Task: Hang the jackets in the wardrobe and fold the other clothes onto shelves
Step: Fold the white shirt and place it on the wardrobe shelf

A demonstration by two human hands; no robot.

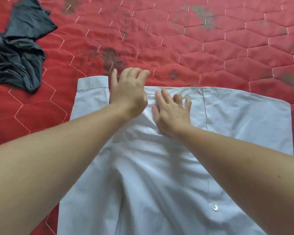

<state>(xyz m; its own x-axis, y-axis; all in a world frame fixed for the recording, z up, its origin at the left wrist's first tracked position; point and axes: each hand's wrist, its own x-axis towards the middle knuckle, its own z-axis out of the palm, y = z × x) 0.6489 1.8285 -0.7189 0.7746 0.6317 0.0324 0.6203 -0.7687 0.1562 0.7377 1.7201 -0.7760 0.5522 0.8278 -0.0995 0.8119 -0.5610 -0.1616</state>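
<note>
You've got one view only, head cam, wide-angle, looking fwd and steeply down over both forearms. It sits close above the white shirt [159, 167], which fills the lower frame; the red quilt [193, 48] runs to the top edge. No 2nd view to overlap.

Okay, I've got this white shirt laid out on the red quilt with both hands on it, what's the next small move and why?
Probably sweep the right hand outward across the white shirt to flatten it. Creases run down the middle below both hands, and the sleeve cuff already lies folded in beside the left hand. Smoothing first should keep the next fold neat.
</note>
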